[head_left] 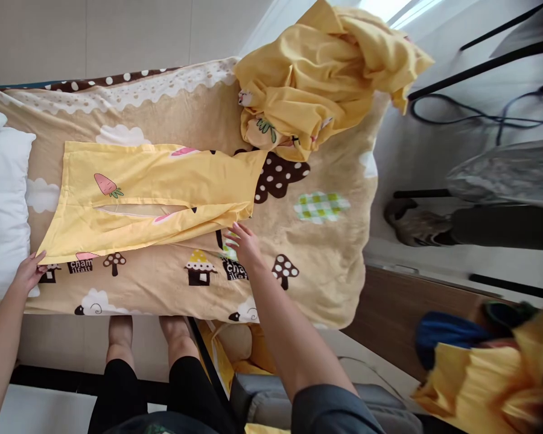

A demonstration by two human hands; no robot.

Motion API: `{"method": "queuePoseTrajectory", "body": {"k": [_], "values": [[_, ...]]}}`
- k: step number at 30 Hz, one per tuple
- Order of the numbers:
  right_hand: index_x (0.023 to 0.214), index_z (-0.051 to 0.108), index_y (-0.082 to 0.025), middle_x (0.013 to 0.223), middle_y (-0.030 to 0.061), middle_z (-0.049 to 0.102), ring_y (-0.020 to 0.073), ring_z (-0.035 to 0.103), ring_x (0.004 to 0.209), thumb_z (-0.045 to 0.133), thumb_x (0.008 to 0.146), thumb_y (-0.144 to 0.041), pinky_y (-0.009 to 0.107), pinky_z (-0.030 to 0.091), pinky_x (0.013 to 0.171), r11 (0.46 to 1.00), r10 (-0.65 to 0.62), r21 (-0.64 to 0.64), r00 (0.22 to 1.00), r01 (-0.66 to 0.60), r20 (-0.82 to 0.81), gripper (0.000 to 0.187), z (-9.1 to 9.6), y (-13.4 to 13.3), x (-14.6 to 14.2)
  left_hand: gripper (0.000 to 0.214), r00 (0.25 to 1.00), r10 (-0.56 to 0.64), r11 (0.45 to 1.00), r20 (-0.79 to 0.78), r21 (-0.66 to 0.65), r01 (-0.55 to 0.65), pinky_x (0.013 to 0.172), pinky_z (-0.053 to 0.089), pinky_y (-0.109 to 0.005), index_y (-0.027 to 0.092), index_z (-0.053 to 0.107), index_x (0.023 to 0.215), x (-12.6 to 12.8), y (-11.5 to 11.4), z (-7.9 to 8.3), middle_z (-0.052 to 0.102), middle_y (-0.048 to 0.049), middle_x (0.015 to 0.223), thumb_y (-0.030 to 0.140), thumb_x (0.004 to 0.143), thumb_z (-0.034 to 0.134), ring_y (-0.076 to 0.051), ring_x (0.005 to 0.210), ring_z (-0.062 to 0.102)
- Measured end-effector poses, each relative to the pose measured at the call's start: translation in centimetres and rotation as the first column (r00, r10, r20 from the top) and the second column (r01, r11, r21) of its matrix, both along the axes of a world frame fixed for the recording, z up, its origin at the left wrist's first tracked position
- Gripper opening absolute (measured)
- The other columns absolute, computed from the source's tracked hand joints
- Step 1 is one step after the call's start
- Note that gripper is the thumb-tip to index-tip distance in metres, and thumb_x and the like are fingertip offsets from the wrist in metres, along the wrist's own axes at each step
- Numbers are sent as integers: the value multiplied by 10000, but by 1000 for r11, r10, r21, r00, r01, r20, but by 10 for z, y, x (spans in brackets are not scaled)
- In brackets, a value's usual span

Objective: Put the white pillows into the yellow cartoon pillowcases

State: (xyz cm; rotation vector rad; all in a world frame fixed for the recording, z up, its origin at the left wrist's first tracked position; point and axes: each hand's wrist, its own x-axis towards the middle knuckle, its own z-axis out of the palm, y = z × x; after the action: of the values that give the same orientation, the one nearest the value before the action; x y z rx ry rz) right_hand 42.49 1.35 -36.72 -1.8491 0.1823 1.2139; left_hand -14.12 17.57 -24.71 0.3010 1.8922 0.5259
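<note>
yellow cover [158, 181] lies lengthwise left to right, its slit [140, 210] running likewise.

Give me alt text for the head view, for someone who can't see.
A person's left hand holds a corner of a carrot-print yellow cloth on a tan blanket; the right hand is open near its other end. Crumpled yellow fabric lies beyond.

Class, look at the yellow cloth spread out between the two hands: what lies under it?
The beige patterned blanket lies under the spread yellow cloth. A white cloud print shows at the cloth's far edge; the pattern directly beneath is covered and cannot be seen.
</note>
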Motion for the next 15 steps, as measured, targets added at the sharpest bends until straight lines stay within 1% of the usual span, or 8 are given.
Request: {"method": "queuePoseTrajectory", "body": {"k": [2, 4, 6, 7, 9, 11, 13, 15], "values": [[811, 577, -208, 777, 14, 674, 117, 627, 593, 769, 708, -303, 180, 402, 421, 1000, 20, -24, 999, -20, 30, 238, -9, 19, -1, 225, 1000, -8, 1000, 1, -8, 8, 357, 327, -128, 141, 545, 771, -1, -4, 0, 539, 52, 618, 14, 674, 703, -16, 410, 378], [729, 557, -196, 646, -8, 625, 104, 589, 535, 777, 685, -269, 168, 360, 397, 999, 32, -25, 998, -31, 56, 236, -10, 31, 5, 223, 1000, -9, 1000, -14, -24, 9, 367, 349, -133, 131, 557, 766, -5, -7, 1, 527, 47, 606, -4, 661, 701, -27, 426, 400], [713, 558, -198, 608, -28, 593, 100, 590, 555, 772, 680, -289, 164, 398, 436, 999, 37, 14, 997, -38, 66, 235, 1, 30, 18, 203, 999, -2, 999, -44, -36, 0, 372, 367, -143, 125, 561, 748, -12, -11, 4, 516, 43, 580, 8, 666, 705, -41, 429, 419], [719, 561, -202, 611, -37, 584, 99, 593, 577, 766, 680, -319, 171, 437, 475, 998, 37, 39, 997, -39, 64, 239, 10, 23, 27, 191, 998, 4, 999, -60, -37, -6, 375, 377, -148, 125, 563, 741, -16, -13, 5, 516, 41, 570, 21, 673, 707, -49, 430, 430], [704, 544, -214, 609, -53, 554, 93, 572, 581, 758, 669, -391, 200, 495, 546, 997, 32, 67, 998, -35, 56, 280, 33, -4, 45, 177, 996, 16, 999, -85, -29, -19, 386, 394, -157, 130, 570, 738, -23, -18, 8, 528, 37, 566, 51, 681, 717, -61, 436, 454], [652, 498, -223, 581, -64, 514, 88, 520, 536, 770, 628, -448, 221, 509, 549, 999, 26, 41, 998, -28, 49, 354, 57, -45, 59, 178, 995, 21, 1000, -92, -16, -23, 397, 399, -161, 135, 584, 740, -26, -25, 6, 541, 38, 573, 86, 673, 741, -65, 446, 466], [612, 484, -227, 538, -60, 494, 96, 503, 511, 803, 560, -461, 229, 502, 519, 999, 35, -37, 999, -34, 33, 399, 74, -92, 64, 190, 996, 13, 1000, -89, -11, -14, 415, 404, -162, 139, 598, 737, -26, -36, 1, 560, 33, 593, 119, 655, 768, -67, 468, 479], [591, 506, -231, 514, -39, 516, 120, 534, 508, 822, 503, -448, 242, 497, 491, 989, 49, -141, 999, -48, 5, 393, 81, -138, 59, 195, 995, -7, 1000, -95, -20, 5, 446, 421, -166, 142, 609, 737, -23, -49, -7, 591, 17, 630, 144, 645, 782, -74, 503, 503]]}}
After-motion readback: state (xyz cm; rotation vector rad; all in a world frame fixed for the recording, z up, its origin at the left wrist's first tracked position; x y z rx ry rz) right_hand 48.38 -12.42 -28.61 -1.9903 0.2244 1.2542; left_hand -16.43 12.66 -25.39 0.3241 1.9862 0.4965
